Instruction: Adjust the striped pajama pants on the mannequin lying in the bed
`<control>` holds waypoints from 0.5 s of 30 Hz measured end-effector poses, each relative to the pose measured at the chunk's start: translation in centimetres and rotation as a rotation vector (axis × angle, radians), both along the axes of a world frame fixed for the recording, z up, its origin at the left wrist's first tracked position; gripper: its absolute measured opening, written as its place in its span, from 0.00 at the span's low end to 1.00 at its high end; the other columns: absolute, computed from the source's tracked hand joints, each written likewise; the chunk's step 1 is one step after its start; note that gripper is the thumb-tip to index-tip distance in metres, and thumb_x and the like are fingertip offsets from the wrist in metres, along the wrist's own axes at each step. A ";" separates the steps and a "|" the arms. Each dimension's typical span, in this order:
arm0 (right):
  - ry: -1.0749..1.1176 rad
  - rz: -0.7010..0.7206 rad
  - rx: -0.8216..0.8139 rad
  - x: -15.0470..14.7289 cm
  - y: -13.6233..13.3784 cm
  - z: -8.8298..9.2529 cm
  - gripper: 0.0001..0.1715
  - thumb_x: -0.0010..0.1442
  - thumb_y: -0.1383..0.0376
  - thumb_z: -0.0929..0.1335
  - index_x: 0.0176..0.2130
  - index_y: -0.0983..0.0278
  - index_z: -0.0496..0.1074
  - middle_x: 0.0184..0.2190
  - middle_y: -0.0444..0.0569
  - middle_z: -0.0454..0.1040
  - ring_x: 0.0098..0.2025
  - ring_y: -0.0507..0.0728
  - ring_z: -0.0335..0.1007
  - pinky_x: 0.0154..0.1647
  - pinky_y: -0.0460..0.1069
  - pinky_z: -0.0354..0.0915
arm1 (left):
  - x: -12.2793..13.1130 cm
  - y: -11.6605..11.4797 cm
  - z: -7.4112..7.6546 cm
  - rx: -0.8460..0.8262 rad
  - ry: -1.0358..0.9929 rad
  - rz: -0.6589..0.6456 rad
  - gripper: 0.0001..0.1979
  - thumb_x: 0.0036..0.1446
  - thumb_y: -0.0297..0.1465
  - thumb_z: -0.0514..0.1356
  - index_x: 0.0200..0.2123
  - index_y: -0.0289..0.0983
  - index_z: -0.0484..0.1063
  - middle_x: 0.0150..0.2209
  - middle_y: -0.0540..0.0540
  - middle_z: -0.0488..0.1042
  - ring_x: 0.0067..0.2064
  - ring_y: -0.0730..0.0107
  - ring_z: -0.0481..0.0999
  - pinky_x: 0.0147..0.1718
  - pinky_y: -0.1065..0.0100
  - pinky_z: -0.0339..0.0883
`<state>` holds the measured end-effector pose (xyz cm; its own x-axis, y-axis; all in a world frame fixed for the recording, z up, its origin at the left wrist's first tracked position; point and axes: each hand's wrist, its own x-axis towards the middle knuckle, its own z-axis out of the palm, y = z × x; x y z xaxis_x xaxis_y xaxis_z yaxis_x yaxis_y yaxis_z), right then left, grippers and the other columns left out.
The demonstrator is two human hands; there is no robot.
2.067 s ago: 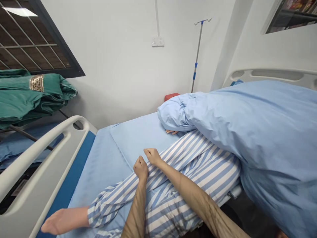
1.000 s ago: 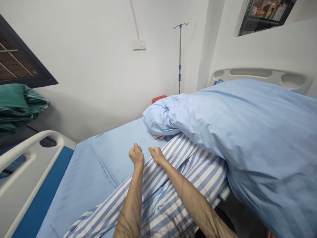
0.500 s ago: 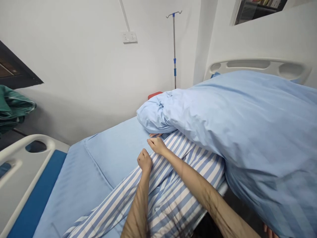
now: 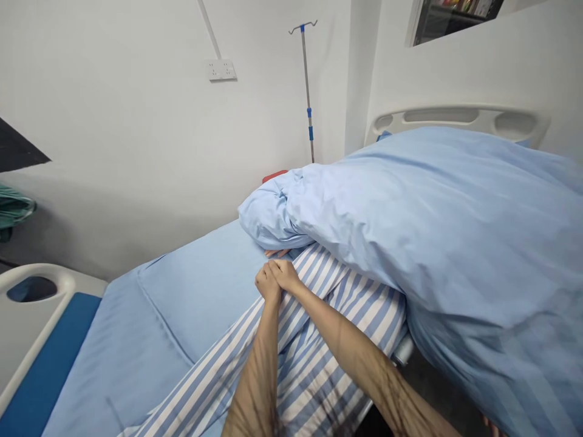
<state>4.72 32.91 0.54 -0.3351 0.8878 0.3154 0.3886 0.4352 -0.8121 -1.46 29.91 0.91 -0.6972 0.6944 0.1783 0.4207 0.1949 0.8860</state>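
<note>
Striped trouser leg [image 4: 319, 346] lying on the bed sheet [image 4: 182, 303], running under left hand [image 4: 268, 285] and right hand [image 4: 285, 274], both curled into fists, touching each other, resting on it beside the quilt [image 4: 432, 212].

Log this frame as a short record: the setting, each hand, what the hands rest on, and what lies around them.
Setting: hospital bed with a light blue sheet, beside a white wall
Left hand: closed in a fist, on the striped trouser leg
Right hand: closed in a fist, touching the left hand, on the same leg
Duvet: light blue, bunched over the lying person's upper body
Other person's hand: fingertips showing under the duvet edge
Nearby: drip stand, wall socket, footboard
</note>
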 end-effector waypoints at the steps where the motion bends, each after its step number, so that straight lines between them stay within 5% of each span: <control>1: -0.046 0.013 0.021 0.0 0.0 0.2 0.25 0.68 0.58 0.57 0.24 0.64 0.68 0.24 0.44 0.74 0.27 0.51 0.63 0.29 0.45 0.50 | 0.0 -0.1 -0.4 -0.015 0.008 -0.010 0.17 0.58 0.37 0.49 0.19 0.37 0.62 0.19 0.51 0.64 0.24 0.74 0.59 0.26 0.70 0.52; 6: -0.187 0.100 0.123 0.9 1.3 1.8 0.20 0.65 0.59 0.61 0.27 0.63 0.74 0.27 0.49 0.77 0.31 0.55 0.69 0.32 0.46 0.54 | -0.3 -0.6 -0.6 -0.041 -0.011 -0.007 0.21 0.60 0.40 0.47 0.18 0.37 0.62 0.19 0.49 0.65 0.25 0.74 0.58 0.27 0.68 0.50; 10: 0.063 0.066 0.043 2.3 2.7 1.2 0.23 0.67 0.59 0.59 0.28 0.63 0.75 0.28 0.48 0.77 0.34 0.55 0.70 0.36 0.46 0.59 | 0.1 -0.5 -0.1 -0.016 0.024 0.014 0.19 0.57 0.34 0.47 0.15 0.38 0.55 0.16 0.52 0.58 0.23 0.74 0.56 0.26 0.68 0.47; 15: 0.230 0.069 -0.021 2.5 3.2 -0.3 0.23 0.66 0.58 0.59 0.26 0.64 0.73 0.26 0.47 0.76 0.31 0.54 0.69 0.36 0.47 0.61 | 1.4 1.4 1.3 0.145 -0.256 -0.047 0.17 0.52 0.36 0.51 0.14 0.39 0.53 0.15 0.55 0.52 0.21 0.77 0.53 0.23 0.70 0.49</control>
<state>7.21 36.13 0.26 -0.3162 0.8726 0.3723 0.1622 0.4364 -0.8850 -0.02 31.28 2.22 -0.7001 0.7070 0.1002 0.1854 0.0445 0.9817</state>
